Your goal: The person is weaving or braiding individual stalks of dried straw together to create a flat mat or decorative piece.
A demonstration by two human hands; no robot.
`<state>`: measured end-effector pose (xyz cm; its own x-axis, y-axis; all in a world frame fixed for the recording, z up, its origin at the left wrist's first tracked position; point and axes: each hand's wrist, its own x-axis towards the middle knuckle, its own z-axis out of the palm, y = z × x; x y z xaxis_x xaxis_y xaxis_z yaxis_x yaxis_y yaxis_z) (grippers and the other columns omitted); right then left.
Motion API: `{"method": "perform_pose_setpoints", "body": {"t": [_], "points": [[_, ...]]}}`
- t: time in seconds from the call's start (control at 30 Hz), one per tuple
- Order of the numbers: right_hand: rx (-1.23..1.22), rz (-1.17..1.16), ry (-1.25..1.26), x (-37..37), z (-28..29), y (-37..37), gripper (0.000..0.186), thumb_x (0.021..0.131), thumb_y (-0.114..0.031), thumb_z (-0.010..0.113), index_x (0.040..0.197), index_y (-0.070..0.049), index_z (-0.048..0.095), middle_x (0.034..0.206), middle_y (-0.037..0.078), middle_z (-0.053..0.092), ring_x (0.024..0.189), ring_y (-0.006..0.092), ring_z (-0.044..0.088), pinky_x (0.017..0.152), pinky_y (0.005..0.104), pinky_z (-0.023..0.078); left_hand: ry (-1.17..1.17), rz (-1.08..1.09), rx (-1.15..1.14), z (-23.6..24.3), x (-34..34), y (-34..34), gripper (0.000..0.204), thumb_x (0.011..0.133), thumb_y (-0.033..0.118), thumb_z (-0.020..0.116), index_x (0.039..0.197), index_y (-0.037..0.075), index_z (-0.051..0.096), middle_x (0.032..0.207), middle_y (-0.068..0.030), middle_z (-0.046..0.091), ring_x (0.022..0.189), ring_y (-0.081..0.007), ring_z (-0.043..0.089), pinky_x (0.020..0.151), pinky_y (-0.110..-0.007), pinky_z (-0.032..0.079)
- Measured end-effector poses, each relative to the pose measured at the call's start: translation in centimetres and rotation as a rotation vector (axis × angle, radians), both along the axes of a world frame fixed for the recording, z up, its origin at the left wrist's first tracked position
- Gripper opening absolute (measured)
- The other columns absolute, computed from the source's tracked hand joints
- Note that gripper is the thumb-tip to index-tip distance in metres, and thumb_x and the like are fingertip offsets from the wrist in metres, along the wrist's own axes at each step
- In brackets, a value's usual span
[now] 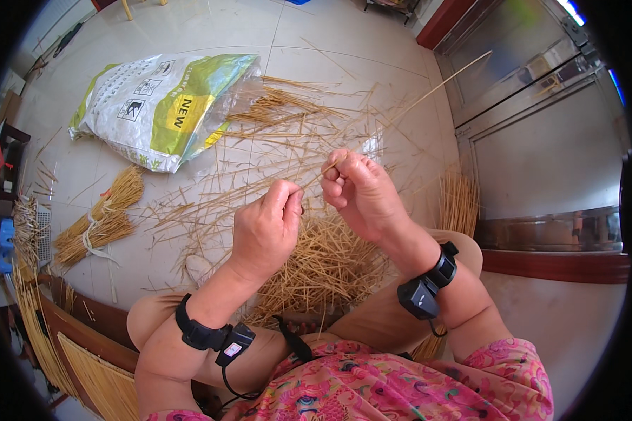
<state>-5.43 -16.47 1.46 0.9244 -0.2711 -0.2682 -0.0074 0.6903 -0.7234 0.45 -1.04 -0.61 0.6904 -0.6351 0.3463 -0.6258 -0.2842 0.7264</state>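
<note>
My right hand (361, 193) is closed in a pinch on a thin straw stalk (446, 82). The stalk's long end slants up to the far right, toward the metal doors. Just left of it, my left hand (265, 228) is also closed, thumb against the bent forefinger; whatever it holds is too small or hidden to make out. The two hands are apart, raised above a heap of short cut straw (323, 266) that lies between my knees. Loose stalks (260, 165) are scattered across the floor beyond my hands.
A white and green plastic sack (144, 112) lies at the far left, with straw (281, 102) spilling from its mouth. Nearer stand tied straw bundles (102, 217). Metal cabinet doors (541, 154) rise on the right, beside upright straw (458, 203). A wooden frame (84, 337) is at lower left.
</note>
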Motion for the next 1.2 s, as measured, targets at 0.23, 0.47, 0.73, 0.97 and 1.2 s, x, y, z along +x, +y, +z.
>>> {"method": "perform_pose_setpoints", "body": {"t": [0.23,0.47,0.73,0.97,1.2], "points": [[0.077,0.113,0.065,-0.1,-0.2,0.6,0.010,0.086,-0.012,0.054,0.080,-0.004,0.053,0.067,0.002,0.049,0.055,0.0084,0.045,0.048,0.0199,0.035,-0.113,0.031,-0.094,-0.4,0.1,-0.3,0.008,0.083,0.008,0.058,0.084,0.007,0.050,0.062,-0.0092,0.057,0.051,-0.0268,0.057,0.044,-0.036,0.043],[-0.694,0.336,0.264,-0.3,1.6,0.5,0.017,0.082,-0.016,0.061,0.076,0.000,0.059,0.062,0.001,0.056,0.053,0.0056,0.049,0.046,0.0198,0.037,-0.075,0.071,-0.112,0.1,0.3,0.0,0.006,0.084,0.008,0.056,0.086,0.006,0.051,0.061,-0.0094,0.057,0.050,-0.0267,0.056,0.044,-0.035,0.043],[-0.490,0.058,0.001,-0.1,0.9,-0.1,0.014,0.084,-0.012,0.062,0.091,0.000,0.062,0.077,0.002,0.061,0.063,0.0051,0.053,0.052,0.0175,0.041,0.121,-0.026,-0.067,0.7,0.0,0.3,0.003,0.088,0.005,0.050,0.087,0.003,0.051,0.063,-0.0070,0.060,0.053,-0.0169,0.059,0.050,-0.027,0.044],[-0.365,0.042,-0.038,-0.2,0.4,0.1,0.008,0.083,-0.005,0.055,0.087,0.000,0.060,0.075,0.005,0.061,0.060,0.0076,0.056,0.050,0.0188,0.042,0.136,-0.059,-0.069,0.8,-0.2,0.3,0.003,0.088,0.006,0.050,0.087,0.003,0.051,0.063,-0.0071,0.060,0.056,-0.0174,0.060,0.051,-0.027,0.045],[-0.384,0.018,-0.047,-0.3,0.8,0.2,0.008,0.082,-0.005,0.057,0.086,0.000,0.060,0.075,0.005,0.061,0.060,0.0073,0.055,0.051,0.0191,0.042,0.133,-0.073,-0.047,1.0,-0.2,0.3,0.005,0.089,0.007,0.049,0.087,0.003,0.051,0.064,-0.0071,0.060,0.056,-0.0173,0.061,0.052,-0.027,0.046]]}}
